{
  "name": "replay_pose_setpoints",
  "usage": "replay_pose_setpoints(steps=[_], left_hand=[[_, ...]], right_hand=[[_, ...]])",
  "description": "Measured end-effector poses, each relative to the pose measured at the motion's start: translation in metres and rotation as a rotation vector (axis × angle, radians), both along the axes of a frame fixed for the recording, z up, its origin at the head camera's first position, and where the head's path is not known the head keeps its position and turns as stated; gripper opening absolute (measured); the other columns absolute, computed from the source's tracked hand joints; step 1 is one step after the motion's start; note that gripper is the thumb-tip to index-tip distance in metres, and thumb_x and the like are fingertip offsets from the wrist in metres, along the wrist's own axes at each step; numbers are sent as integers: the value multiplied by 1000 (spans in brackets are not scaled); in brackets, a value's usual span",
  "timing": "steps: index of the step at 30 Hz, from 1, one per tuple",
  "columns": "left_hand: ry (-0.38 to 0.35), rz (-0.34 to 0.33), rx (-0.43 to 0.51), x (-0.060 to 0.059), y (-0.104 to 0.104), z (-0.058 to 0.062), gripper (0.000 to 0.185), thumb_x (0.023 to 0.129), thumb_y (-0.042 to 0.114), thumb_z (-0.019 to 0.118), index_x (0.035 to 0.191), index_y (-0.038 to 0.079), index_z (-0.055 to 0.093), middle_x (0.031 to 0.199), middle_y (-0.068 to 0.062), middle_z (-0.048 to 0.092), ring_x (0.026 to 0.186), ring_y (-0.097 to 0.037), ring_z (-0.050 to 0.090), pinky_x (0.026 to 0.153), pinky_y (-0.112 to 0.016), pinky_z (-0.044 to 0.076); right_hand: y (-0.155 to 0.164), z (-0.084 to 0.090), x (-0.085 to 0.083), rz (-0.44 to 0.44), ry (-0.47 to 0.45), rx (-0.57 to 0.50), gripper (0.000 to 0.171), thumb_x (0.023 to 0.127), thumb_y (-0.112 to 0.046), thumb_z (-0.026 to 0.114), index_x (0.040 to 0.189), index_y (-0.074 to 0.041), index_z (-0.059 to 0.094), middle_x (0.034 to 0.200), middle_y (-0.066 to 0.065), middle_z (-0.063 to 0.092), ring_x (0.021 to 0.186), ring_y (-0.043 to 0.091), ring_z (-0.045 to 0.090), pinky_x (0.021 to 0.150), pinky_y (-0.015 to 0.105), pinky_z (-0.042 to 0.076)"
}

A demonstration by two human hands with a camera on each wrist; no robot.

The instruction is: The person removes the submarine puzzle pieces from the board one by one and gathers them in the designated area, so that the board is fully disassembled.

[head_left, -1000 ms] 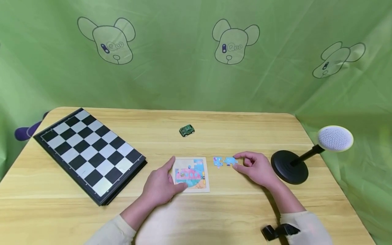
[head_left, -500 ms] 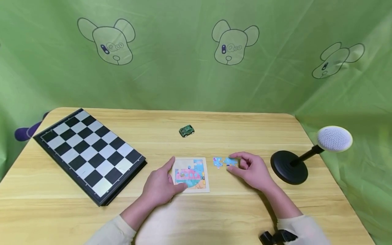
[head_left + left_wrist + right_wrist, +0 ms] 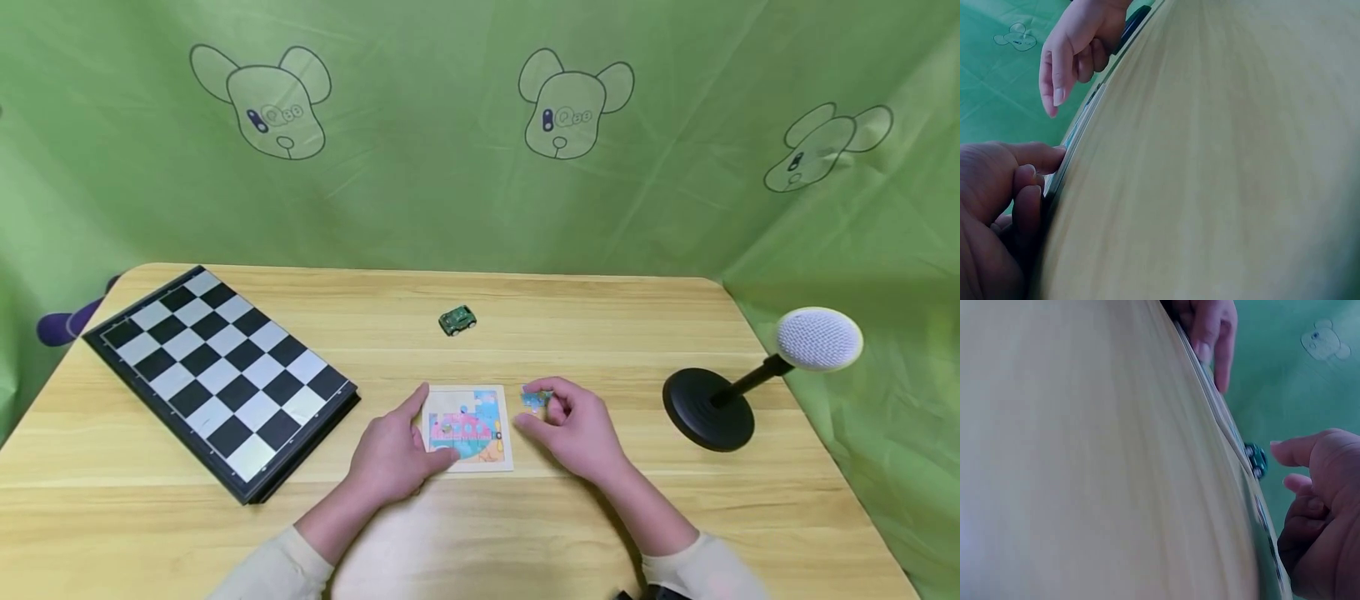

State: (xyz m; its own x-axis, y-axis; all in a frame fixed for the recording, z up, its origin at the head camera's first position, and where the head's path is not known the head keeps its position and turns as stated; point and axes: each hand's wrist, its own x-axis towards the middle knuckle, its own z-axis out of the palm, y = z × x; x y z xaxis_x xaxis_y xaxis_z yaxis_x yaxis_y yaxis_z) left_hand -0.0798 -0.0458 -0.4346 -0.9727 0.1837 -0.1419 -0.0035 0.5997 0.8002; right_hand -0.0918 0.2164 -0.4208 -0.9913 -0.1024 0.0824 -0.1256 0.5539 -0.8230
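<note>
**Puzzle piece at the board's right edge**

Puzzle piece, blue, pinched between curled fingers of right hand, just right of puzzle board on wooden table. Left hand resting on board's left edge, fingers relaxed, gripping nothing.

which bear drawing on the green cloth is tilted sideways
The rightmost bear drawing, above the white microphone. It leans over, while the two others face upright.
</note>
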Motion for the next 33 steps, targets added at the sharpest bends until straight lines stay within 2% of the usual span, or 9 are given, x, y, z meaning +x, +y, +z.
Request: replay_pose_setpoints(steps=[9,14,24,33], left_hand=[[-14,2,-18,-1,0,1,103,72,35,89,155,7,36,54,1,49,46,-15,45,43,-31,31],[-18,-2,-11,-1,0,1,103,72,35,89,155,6,35,54,1,50,46,-14,46,42,-30,31],[-18,-1,-11,-1,0,1,103,72,36,89,156,7,35,54,1,49,46,-15,45,43,-31,32],[-6,-18,-4,-1,0,1,103,73,35,88,155,5,35,54,1,48,46,-14,44,43,-33,34]], right_hand=[[-29,-1,-2,-16,-38,-2,36,81,-13,84,114,-10,71,59,-4,35,55,10,32,66,30,42],[-39,-1,-3,-32,-72,36,38,83,-15,83,118,-10,69,60,-3,38,54,11,33,66,32,43],[-43,-4,-6,-43,-77,139,45,80,-14,86,120,-10,68,61,-2,43,54,12,38,61,32,41],[-44,-2,-7,-52,-96,152,47,79,-18,87,122,-11,68,63,-1,46,54,13,39,58,31,39]])
